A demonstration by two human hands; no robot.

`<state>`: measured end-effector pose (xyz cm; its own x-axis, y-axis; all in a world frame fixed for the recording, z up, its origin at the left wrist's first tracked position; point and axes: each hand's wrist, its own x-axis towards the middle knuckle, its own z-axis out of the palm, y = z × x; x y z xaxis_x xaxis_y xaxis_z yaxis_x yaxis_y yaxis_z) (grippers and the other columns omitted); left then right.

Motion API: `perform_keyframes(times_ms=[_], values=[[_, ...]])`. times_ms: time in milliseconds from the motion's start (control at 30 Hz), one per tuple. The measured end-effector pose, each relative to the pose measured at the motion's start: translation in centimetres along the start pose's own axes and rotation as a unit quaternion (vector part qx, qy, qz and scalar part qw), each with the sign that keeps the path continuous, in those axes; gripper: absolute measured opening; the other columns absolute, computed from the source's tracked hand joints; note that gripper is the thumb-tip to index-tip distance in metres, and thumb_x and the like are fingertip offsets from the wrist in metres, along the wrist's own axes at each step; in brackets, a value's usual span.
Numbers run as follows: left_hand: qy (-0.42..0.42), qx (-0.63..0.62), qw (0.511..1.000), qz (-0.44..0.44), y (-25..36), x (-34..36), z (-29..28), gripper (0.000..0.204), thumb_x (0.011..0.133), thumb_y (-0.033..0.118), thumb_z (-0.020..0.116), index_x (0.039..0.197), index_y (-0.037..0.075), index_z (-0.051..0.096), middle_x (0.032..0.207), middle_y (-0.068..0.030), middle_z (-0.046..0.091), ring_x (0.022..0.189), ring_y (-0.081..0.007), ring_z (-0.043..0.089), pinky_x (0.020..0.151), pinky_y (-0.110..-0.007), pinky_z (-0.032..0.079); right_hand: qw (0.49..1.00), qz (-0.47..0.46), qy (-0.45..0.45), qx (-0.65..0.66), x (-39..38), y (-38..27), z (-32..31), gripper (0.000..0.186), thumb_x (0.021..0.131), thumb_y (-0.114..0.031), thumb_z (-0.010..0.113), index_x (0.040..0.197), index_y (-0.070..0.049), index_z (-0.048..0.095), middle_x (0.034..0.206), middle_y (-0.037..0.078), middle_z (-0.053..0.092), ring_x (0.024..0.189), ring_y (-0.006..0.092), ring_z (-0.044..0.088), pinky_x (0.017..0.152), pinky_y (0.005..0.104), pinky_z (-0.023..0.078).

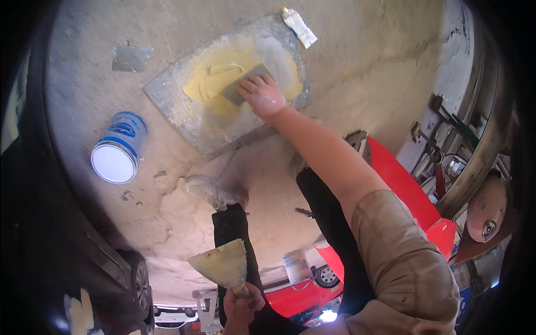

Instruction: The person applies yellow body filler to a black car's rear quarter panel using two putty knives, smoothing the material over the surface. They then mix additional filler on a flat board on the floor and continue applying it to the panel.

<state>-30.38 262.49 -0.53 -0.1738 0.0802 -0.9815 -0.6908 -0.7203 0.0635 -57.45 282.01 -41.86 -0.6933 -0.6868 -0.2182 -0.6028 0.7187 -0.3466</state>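
My right hand [263, 98] stretches forward and grips a grey rectangular spreader [233, 94], its fingers closed over one side. The blade lies in a patch of yellow filler paste [202, 73] smeared across a flat grey board [177, 124] on the floor. Close to my body, my left hand [245, 306] is wrapped round the handle of a wide putty knife [223, 263]. Yellowish paste coats that knife's fan-shaped blade, which points up and away from me.
A blue can [129, 129] with a white end stands left of the board. Beyond the can lies a small grey metal sheet [132, 58]; a white tube [300, 29] lies by the board's far edge. At right are a red panel [397, 187] and cluttered shelving [474, 184]. A dark car [106, 251] borders the left.
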Motion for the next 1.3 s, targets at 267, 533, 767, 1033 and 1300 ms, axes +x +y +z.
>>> perform_keyframes(times_ms=[267,533,767,1033,1300], values=[[-0.02,0.011,0.999,-0.025,0.3,0.8,0.8,0.059,0.091,0.055,0.065,0.096,-0.002,0.052,0.071,-0.0089,0.056,0.051,-0.0146,0.052,0.045,-0.028,0.04,1.0,-0.005,0.003,0.004,-1.0,-0.1,0.2,0.045,0.075,-0.007,0.063,0.118,-0.013,0.07,0.124,0.003,0.065,0.121,0.0261,0.056,0.105,0.044,0.041],[-0.034,0.01,0.999,0.012,0.1,0.7,1.0,0.034,0.099,0.029,0.051,0.096,-0.005,0.05,0.074,-0.0108,0.057,0.055,-0.0129,0.052,0.049,-0.027,0.045,0.999,0.029,-0.041,0.005,-2.4,-1.4,-0.1,0.041,0.079,-0.008,0.061,0.118,-0.014,0.071,0.122,0.002,0.066,0.116,0.0222,0.057,0.104,0.0433,0.039],[-0.031,0.011,0.999,-0.01,0.0,0.8,1.2,0.018,0.093,0.012,0.043,0.09,-0.003,0.051,0.07,-0.0094,0.055,0.054,-0.0117,0.049,0.049,-0.026,0.043,0.991,0.039,-0.125,-0.016,-2.1,-1.8,-1.2,0.041,0.079,-0.008,0.061,0.118,-0.016,0.072,0.123,0.0,0.067,0.115,0.0214,0.057,0.104,0.0394,0.039],[-0.086,0.077,0.99,0.085,-2.2,1.0,0.4,0.06,0.102,0.055,0.046,0.102,-0.005,0.048,0.074,-0.0138,0.058,0.052,-0.0133,0.051,0.044,-0.028,0.041,0.969,0.041,-0.24,0.05,-2.9,-1.7,-3.3,0.04,0.08,-0.006,0.065,0.116,-0.02,0.072,0.117,0.003,0.07,0.111,0.023,0.06,0.1,0.038,0.043],[-0.1,0.117,0.973,0.174,2.0,-0.7,2.9,0.065,0.106,0.053,0.036,0.115,-0.01,0.05,0.078,-0.0173,0.064,0.053,-0.0142,0.052,0.047,-0.027,0.041,0.709,0.295,-0.054,0.638,-7.3,-8.2,-20.7,0.018,0.098,-0.007,0.061,0.114,-0.007,0.07,0.094,-0.003,0.068,0.08,0.0105,0.057,0.072,0.0253,0.045]])
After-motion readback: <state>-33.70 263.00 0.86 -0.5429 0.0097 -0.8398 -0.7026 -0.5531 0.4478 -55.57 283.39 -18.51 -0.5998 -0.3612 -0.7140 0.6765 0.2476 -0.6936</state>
